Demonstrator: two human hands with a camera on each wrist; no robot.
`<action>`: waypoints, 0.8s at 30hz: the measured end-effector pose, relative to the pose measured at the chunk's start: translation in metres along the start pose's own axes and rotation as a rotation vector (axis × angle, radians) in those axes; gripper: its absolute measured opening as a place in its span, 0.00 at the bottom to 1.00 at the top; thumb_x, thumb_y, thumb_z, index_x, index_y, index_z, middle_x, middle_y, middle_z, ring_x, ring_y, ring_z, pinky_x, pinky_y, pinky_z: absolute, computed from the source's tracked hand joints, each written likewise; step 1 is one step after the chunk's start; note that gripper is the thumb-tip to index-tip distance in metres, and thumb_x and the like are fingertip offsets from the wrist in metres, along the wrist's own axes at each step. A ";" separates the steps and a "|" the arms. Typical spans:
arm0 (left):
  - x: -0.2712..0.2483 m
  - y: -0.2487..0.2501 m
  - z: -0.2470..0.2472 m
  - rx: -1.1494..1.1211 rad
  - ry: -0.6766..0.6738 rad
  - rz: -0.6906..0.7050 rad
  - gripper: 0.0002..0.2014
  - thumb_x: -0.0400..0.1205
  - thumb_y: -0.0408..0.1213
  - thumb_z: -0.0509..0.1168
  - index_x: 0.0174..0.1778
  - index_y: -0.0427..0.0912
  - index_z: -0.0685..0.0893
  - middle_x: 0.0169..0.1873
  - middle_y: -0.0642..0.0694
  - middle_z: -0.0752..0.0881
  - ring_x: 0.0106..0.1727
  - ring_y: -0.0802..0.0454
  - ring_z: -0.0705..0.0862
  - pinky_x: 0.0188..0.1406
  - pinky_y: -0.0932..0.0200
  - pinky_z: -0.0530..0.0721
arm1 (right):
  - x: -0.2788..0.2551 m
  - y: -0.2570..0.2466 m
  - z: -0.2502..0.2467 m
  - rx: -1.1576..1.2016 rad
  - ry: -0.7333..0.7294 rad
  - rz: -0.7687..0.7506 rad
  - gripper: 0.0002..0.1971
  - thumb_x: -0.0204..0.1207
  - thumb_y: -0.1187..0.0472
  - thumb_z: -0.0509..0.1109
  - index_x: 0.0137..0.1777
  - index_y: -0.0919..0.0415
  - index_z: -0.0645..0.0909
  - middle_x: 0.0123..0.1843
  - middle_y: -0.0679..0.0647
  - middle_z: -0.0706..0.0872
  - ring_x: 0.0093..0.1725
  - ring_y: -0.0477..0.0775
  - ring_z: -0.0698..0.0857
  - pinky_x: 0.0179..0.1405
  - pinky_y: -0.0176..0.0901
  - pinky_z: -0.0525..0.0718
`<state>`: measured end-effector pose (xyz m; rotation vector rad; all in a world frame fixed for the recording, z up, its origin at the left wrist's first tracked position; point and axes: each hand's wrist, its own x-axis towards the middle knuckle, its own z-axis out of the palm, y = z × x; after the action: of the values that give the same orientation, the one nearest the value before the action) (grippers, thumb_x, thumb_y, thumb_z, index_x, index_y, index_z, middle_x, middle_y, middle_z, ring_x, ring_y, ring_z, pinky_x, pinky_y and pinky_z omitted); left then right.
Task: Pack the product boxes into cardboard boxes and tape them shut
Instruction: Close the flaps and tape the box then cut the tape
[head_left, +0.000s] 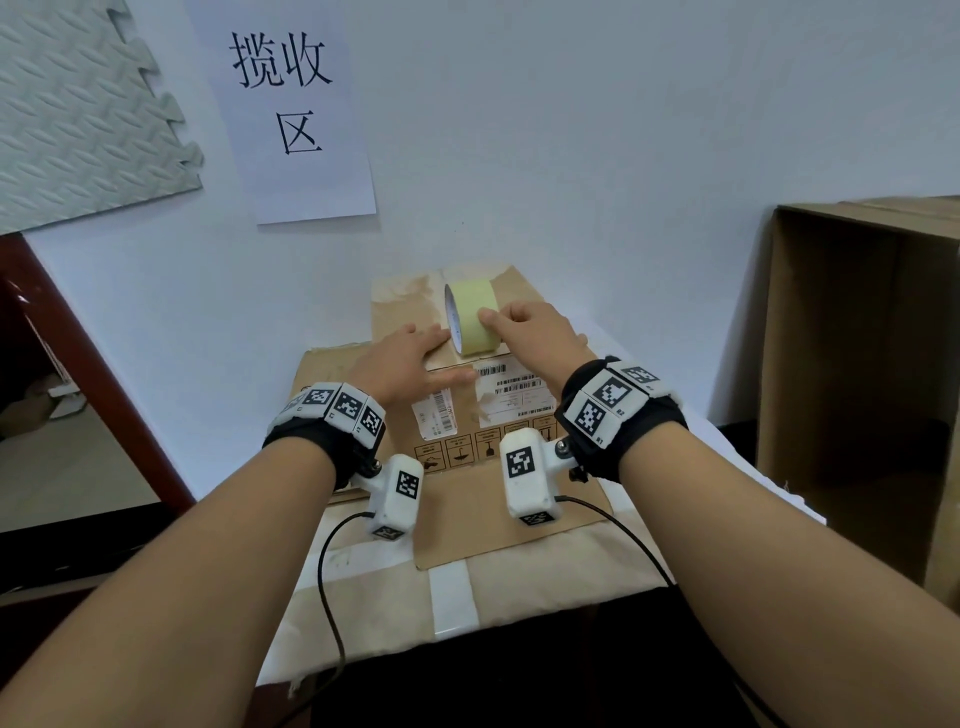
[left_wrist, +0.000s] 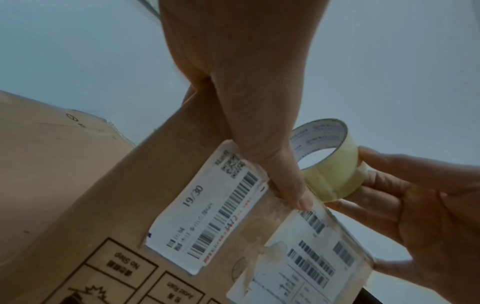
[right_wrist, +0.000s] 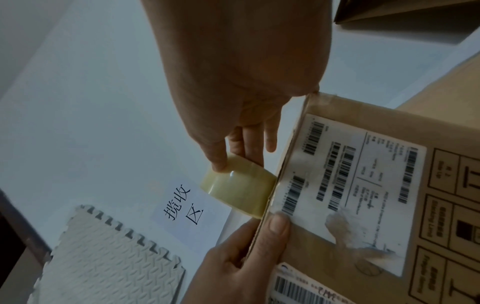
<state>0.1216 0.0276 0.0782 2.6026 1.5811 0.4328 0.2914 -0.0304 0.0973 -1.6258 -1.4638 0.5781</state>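
Observation:
A brown cardboard box (head_left: 400, 306) with shipping labels (head_left: 514, 395) on its near face stands in front of me by the wall. On top of it a roll of pale yellow tape (head_left: 475, 312) stands on edge. My right hand (head_left: 501, 325) pinches the roll between thumb and fingers, as the right wrist view shows at the tape roll (right_wrist: 239, 187). My left hand (head_left: 426, 358) lies on the box top with straight fingers, just left of the roll. Its thumb (left_wrist: 298, 197) presses the near face by a label. Whether any tape is pulled off the roll cannot be seen.
A large empty cardboard box (head_left: 857, 364) stands open at the right. The table (head_left: 545, 566) has a beige cover with white tape strips. A paper sign (head_left: 296, 104) and a grey foam mat (head_left: 78, 104) hang on the wall. A dark red frame (head_left: 78, 364) runs along the left.

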 end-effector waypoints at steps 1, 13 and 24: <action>0.000 0.000 0.001 -0.005 -0.001 -0.006 0.39 0.72 0.71 0.60 0.76 0.55 0.70 0.51 0.49 0.76 0.53 0.49 0.78 0.54 0.50 0.81 | -0.002 -0.002 -0.002 -0.020 -0.003 -0.018 0.18 0.79 0.40 0.60 0.33 0.50 0.76 0.38 0.44 0.82 0.49 0.49 0.81 0.74 0.60 0.60; 0.002 -0.001 0.001 -0.016 -0.032 -0.051 0.41 0.70 0.72 0.61 0.78 0.57 0.66 0.62 0.43 0.77 0.64 0.44 0.77 0.60 0.47 0.79 | -0.013 -0.012 -0.004 0.274 -0.012 -0.084 0.17 0.80 0.49 0.64 0.34 0.57 0.70 0.38 0.55 0.77 0.39 0.54 0.76 0.42 0.51 0.77; 0.008 0.000 -0.005 0.014 -0.132 -0.007 0.38 0.76 0.57 0.67 0.79 0.46 0.65 0.65 0.46 0.75 0.71 0.43 0.69 0.67 0.44 0.74 | -0.028 -0.002 0.006 0.346 -0.077 0.024 0.17 0.80 0.44 0.60 0.39 0.57 0.76 0.51 0.66 0.87 0.52 0.67 0.87 0.54 0.67 0.85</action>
<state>0.1236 0.0336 0.0851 2.5762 1.5559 0.2446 0.2796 -0.0556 0.0902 -1.3631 -1.3143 0.8646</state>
